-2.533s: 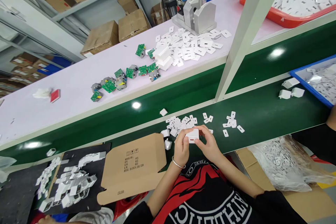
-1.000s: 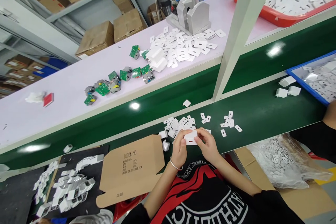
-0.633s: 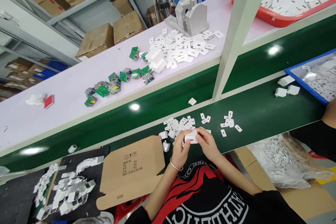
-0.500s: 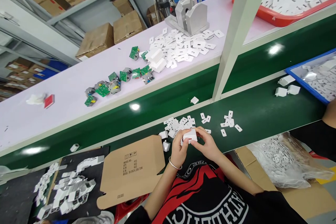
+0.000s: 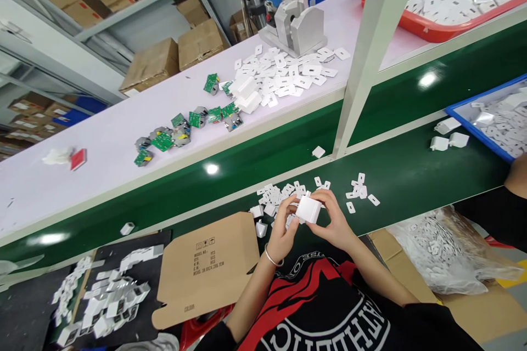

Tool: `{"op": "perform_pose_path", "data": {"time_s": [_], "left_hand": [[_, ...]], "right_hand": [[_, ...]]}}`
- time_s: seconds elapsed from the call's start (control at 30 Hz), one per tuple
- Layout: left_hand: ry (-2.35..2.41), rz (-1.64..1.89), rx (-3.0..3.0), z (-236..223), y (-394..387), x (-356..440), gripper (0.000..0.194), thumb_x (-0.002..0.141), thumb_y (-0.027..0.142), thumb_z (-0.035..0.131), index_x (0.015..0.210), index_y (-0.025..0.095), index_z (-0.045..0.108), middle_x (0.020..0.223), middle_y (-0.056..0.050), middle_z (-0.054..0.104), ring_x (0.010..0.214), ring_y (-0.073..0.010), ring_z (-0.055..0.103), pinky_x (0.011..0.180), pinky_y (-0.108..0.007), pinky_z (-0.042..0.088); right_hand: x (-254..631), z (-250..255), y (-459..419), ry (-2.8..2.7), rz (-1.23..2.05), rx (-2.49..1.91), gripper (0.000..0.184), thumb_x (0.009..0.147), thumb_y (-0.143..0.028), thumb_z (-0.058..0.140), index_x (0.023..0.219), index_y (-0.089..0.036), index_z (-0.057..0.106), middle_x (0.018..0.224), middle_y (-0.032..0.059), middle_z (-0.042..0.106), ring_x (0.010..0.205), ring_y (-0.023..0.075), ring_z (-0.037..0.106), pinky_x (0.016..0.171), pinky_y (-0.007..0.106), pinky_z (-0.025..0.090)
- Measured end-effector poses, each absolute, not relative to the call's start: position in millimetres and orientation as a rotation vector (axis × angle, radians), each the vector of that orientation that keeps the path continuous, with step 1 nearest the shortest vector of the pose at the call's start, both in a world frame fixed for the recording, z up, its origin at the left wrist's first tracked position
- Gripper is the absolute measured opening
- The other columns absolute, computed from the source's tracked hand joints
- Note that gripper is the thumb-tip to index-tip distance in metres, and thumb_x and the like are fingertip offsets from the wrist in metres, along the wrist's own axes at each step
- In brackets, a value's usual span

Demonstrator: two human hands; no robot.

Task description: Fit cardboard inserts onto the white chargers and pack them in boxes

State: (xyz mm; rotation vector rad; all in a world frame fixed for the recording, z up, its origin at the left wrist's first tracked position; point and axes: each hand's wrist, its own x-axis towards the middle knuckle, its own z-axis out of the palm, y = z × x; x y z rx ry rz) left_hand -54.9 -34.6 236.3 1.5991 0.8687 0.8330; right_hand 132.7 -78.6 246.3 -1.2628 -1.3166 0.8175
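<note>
Between my two hands, close to my chest, is a white plug-in charger [image 5: 308,210], its smooth face upward and a small prong-like bit at its top edge. My right hand [image 5: 335,219] grips it from the right, thumb below and fingers over the upper edge. My left hand [image 5: 284,230] has curled fingers and thumb at the charger's left side. Just beyond the hands lies a heap of small white plates [image 5: 274,194] with slots. A few white charger housings [image 5: 261,228] stand left of my left hand.
A flat cardboard piece [image 5: 209,269] lies to the left, beside a black tray of white chargers [image 5: 115,301]. Green circuit boards [image 5: 162,141], white plates and a metal fixture [image 5: 298,24] occupy the shelf. Another person's arm [image 5: 516,181] is at right, near a blue tray [image 5: 480,129].
The charger has been turned in my hands, so a broad smooth face now shows in place of the side with a red mark. Two white pieces on the far green strip have shifted right.
</note>
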Motion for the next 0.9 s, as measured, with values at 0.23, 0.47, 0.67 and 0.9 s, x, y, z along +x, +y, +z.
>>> {"op": "perform_pose_path", "data": {"time_s": [0.23,0.47,0.67,0.9], "left_hand": [[0.910,0.785,1.553,237,-40,-54,0.048,0.103,0.047,0.059,0.144,0.024,0.049,0.135,-0.013,0.058,0.101,-0.0211,0.064,0.096,-0.041,0.055],[1.012,0.713,1.380,217,-46,-45,0.056,0.093,0.052,0.071,0.134,0.020,0.049,0.123,-0.011,0.062,0.106,-0.0244,0.066,0.090,-0.041,0.059],[1.095,0.584,1.136,187,-49,-55,0.052,0.097,0.064,0.058,0.118,0.017,0.062,0.104,-0.010,0.069,0.098,-0.0248,0.067,0.089,-0.042,0.059],[1.233,0.458,1.022,139,-68,-83,0.064,0.099,0.065,0.046,0.142,0.019,0.056,0.117,-0.014,0.071,0.092,-0.0241,0.073,0.079,-0.039,0.063]], "right_hand": [[124,241,-83,-1.462,0.662,-1.386,0.056,0.083,-0.017,0.069,0.136,-0.028,0.055,0.127,0.0119,0.056,0.123,0.0329,0.059,0.103,0.051,0.052],[111,226,-83,-1.703,0.514,-1.397,0.066,0.090,-0.018,0.065,0.152,-0.029,0.048,0.133,0.0131,0.064,0.121,0.0355,0.058,0.105,0.059,0.049],[111,206,-86,-1.735,0.721,-1.438,0.063,0.088,-0.016,0.068,0.148,-0.027,0.053,0.133,0.0129,0.068,0.120,0.0348,0.061,0.102,0.058,0.053],[109,178,-95,-1.790,1.028,-1.483,0.059,0.091,-0.022,0.069,0.147,-0.025,0.051,0.137,0.0128,0.065,0.128,0.0313,0.063,0.109,0.052,0.053]]}}
